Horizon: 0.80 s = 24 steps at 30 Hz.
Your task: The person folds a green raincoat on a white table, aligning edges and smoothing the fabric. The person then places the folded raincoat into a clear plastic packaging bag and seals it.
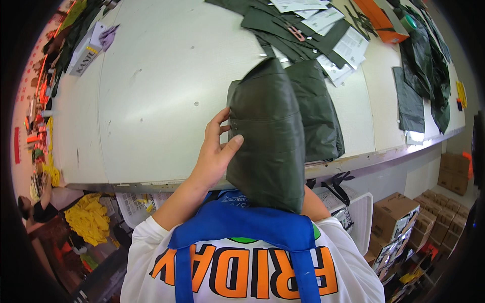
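A folded dark green coated-fabric piece (265,140) is raised over the near edge of the white table (151,94). My left hand (218,151) grips its left edge, thumb on the near face and fingers partly behind it. My right hand is hidden behind the folded piece; only the right forearm (317,204) shows beside it. Another folded dark green piece (316,113) lies on the table just to the right. Beyond them spread flat dark green fabric pieces (280,34), with printed paper sheets (350,45) and pink-handled thread snips (296,33) on top.
An orange box (382,22) and crumpled green garments (428,64) are at the right. A tissue-like box (86,49) stands at the left. White plastic baskets (363,223) and cardboard boxes (394,214) sit below the table. Another person (41,208) is at the far left, near yellow fabric (89,219).
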Each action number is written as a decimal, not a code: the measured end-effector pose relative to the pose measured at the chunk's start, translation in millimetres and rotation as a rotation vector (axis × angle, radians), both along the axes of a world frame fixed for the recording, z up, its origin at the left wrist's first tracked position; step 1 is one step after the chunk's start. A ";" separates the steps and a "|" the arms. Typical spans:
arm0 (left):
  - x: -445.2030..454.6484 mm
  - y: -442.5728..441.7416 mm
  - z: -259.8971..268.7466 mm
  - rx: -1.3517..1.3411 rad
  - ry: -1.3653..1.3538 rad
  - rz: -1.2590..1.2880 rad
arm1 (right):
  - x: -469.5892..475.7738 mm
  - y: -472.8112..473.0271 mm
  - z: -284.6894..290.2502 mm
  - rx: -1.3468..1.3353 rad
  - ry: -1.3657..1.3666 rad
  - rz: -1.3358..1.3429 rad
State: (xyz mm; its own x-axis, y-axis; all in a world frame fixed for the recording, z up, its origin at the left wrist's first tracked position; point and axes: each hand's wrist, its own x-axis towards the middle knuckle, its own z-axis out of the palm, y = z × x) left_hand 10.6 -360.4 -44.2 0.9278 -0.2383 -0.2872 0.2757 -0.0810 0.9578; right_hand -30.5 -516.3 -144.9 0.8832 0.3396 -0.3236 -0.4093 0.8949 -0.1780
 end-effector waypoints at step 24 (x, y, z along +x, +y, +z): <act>74.4 -0.4 33.8 0.069 -0.761 0.068 | 4.4 -1.0 22.3 -0.269 0.050 0.148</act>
State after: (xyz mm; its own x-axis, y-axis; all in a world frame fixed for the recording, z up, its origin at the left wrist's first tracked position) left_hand 85.0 -360.7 -10.4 0.8876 -0.1787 0.4244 -0.4513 -0.1539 0.8790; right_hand -26.1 -517.3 -122.6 0.8112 0.3600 -0.4608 -0.5461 0.7481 -0.3770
